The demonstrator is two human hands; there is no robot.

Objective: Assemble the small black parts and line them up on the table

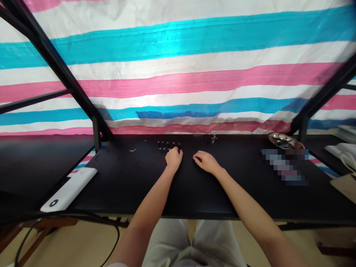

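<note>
A short row of several small black cylinders (163,145) with pale ends is on the black table, toward its far side. My left hand (174,158) is at the right end of this row, its thumb and finger closed on the last small black cylinder (179,145). To the right, my right hand (206,161) rests low over the tabletop with curled fingers. Its fingertips come together, and whatever may be between them is hidden. Beyond it, a small grey piece with white threads (213,138) lies by the back edge.
A row of tiny grey pieces (198,135) lies at the back edge. Thin white scraps (132,150) are at left. A long white device (69,189) lies at the left edge; a shiny metal dish (286,141) sits at back right. Black frame posts (96,133) flank the black table (125,193).
</note>
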